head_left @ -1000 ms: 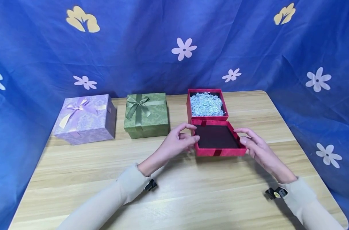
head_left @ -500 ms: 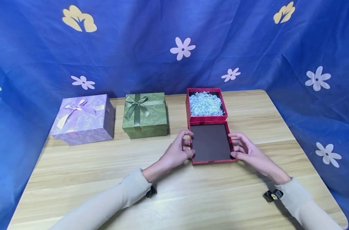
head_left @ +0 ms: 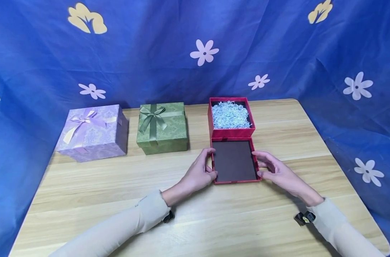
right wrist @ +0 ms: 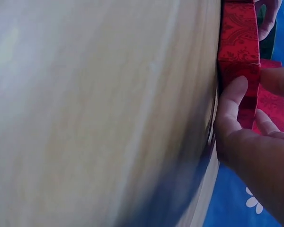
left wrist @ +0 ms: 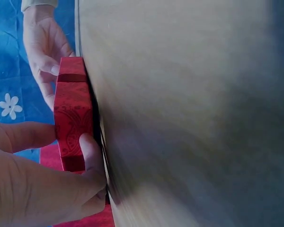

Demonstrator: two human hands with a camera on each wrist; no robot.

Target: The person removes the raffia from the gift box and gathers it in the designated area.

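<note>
A red gift-box lid [head_left: 235,160] lies upturned on the table, its dark inside facing up. At its left side, my left hand [head_left: 198,173] holds the wall, with the thumb near the front corner and a finger farther back. Opposite, my right hand [head_left: 280,176] holds the right wall in a similar way. Both wrist views show thumb and finger against the patterned red lid wall [left wrist: 75,123]. Directly behind the lid stands the red box base [head_left: 231,133], filled with pale blue shredded paper [head_left: 230,115].
A green gift box [head_left: 163,130] with a ribbon bow stands left of the red box. Farther left is a lilac gift box [head_left: 95,134], also tied with a bow. A blue flowered curtain [head_left: 150,53] hangs behind the wooden table [head_left: 214,221].
From a tilted position, the red lid has come down flat on the table in front of the base. Both hands have moved with it, then shifted slightly left.
</note>
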